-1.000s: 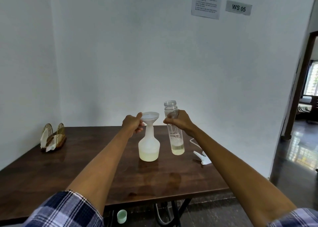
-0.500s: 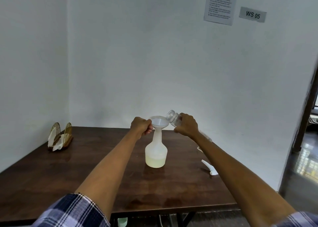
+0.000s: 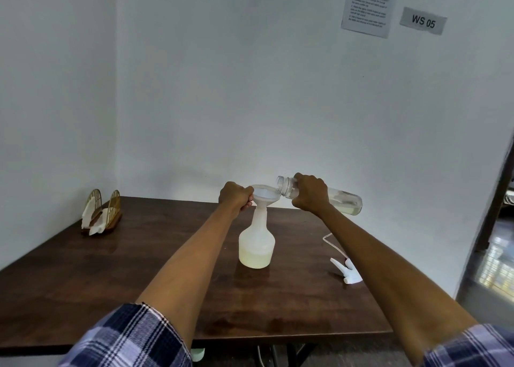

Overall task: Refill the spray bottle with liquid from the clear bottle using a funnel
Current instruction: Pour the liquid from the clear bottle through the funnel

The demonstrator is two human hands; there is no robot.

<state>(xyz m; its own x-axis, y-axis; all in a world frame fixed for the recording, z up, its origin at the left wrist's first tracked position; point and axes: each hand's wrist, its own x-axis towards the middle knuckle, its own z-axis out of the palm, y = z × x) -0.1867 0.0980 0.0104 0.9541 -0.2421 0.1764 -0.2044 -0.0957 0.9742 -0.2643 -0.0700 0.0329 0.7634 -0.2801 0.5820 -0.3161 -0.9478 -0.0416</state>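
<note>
Funnel (image 3: 264, 195) seated in spray bottle (image 3: 257, 244), left hand (image 3: 236, 198) grip clenched on rim. Right hand (image 3: 310, 195) grasping clear bottle (image 3: 343, 202), tipped over funnel. Pour underway; liquid remains.

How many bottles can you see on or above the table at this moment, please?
2. The white spray bottle stands on the table with a funnel in its neck; the clear bottle is held tilted over the funnel by the right hand.

R hand (image 3: 310, 195) tips clear bottle (image 3: 345, 203) at funnel (image 3: 264, 194)
</note>
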